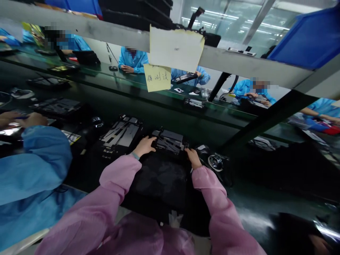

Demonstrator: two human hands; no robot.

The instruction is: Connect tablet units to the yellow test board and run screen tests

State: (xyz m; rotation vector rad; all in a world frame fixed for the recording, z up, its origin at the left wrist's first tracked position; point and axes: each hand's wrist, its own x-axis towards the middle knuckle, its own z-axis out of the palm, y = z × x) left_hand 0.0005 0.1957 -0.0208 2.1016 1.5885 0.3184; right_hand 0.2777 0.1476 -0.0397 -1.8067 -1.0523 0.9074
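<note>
An opened flat electronic device [170, 141], with grey panels and dark strips showing inside, lies in front of me at the far end of a black padded mat [160, 180]. My left hand [145, 146] grips its left edge, thumb toward me and fingers along the side. At the opposite edge, the fingers of my right hand [193, 157] are bent around the near right corner. Left of my left hand lies a stack of similar opened devices [120, 132]. A roll or ring-shaped silver object [215, 163] sits just right of my right hand.
A co-worker's blue sleeve [45, 159] is close on my left. A shelf beam [127, 35] with paper signs [175, 49] crosses above the bench, and a dark slanted post [255, 122] stands at right. People in blue sit across the line. A blue bin [305, 37] rests on the shelf.
</note>
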